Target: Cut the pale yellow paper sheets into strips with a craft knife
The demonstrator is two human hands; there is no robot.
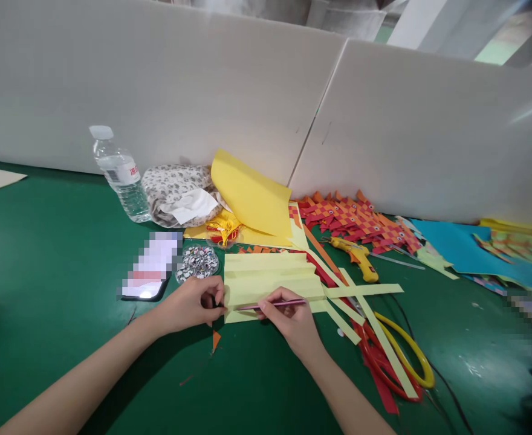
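Note:
A pale yellow sheet of paper (266, 278), creased into parallel bands, lies on the green table (57, 254). My left hand (192, 305) is closed, pinching the sheet's near left corner. My right hand (288, 317) is closed on a thin pink pencil (272, 304), which lies along the sheet's near edge with its tip pointing left. Pale yellow paper strips (361, 302) fan out to the right of the sheet.
A phone (150, 275) and a dish of googly eyes (197, 263) sit left of the sheet. Behind are a water bottle (121, 175), a cloth pouch (175, 190), yellow paper (250, 196), woven orange paper fish (356, 220), a yellow glue gun (356, 257). Scissors (406, 356) lie right.

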